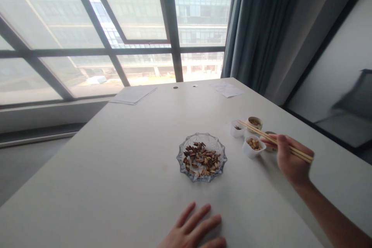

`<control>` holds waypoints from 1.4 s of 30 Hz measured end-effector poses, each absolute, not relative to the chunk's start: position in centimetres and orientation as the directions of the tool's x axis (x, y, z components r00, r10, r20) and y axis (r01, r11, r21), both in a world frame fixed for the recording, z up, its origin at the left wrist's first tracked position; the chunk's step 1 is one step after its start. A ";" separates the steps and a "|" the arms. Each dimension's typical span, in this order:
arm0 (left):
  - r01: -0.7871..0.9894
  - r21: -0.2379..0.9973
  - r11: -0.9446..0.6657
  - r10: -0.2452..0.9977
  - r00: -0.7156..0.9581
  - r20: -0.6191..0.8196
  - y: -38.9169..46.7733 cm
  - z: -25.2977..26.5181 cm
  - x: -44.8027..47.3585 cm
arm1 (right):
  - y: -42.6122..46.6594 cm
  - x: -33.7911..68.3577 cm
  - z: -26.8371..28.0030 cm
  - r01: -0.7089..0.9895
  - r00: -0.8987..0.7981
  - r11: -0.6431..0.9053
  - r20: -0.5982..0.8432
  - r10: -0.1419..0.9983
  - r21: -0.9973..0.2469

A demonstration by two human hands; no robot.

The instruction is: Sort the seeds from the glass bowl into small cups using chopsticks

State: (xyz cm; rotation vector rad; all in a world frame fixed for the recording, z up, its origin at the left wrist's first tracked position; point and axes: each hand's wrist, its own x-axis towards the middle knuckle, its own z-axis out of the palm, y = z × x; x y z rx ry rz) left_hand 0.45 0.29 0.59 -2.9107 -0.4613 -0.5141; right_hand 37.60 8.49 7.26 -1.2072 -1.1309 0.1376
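Observation:
A pair of wooden chopsticks [299,154] is gripped in my right hand [294,162], at the right side of the table. Their tips reach over a small white cup [237,133] with a few dark bits in it. In front of that hand stands a second white cup [252,152] of pale brown pieces. My left hand [197,229] lies on the table with its fingers spread, holding nothing. Just beyond it sits a scalloped glass dish [182,164] with many striped brown seeds [205,159] spread inside.
Two round containers stand behind the cups: one round container [260,125] with brown contents, the other [266,148] partly hidden by my right hand. Paper sheets [135,95] and another paper [228,89] lie along the white table's [116,170] far edge, below the windows.

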 end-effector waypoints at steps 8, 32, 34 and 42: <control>0.338 -0.078 -0.938 0.293 0.894 0.339 0.1 0.1 0.3 | 7.8 36.5 7.6 0.429 0.459 0.446 0.615 0.641 -0.786; 0.362 -0.050 -0.931 0.316 0.867 0.384 -0.3 -3.9 0.2 | 6.8 30.3 5.4 0.277 -0.079 0.605 0.609 0.789 -0.747; 0.360 -0.050 -0.932 0.315 0.868 0.383 -0.3 -3.8 0.2 | 6.7 30.1 5.6 0.278 -0.054 0.603 0.615 0.787 -0.747; 0.355 -0.050 -0.934 0.308 0.866 0.394 -0.1 -3.5 0.3 | 6.5 30.4 5.2 0.287 0.028 0.563 0.594 0.804 -0.775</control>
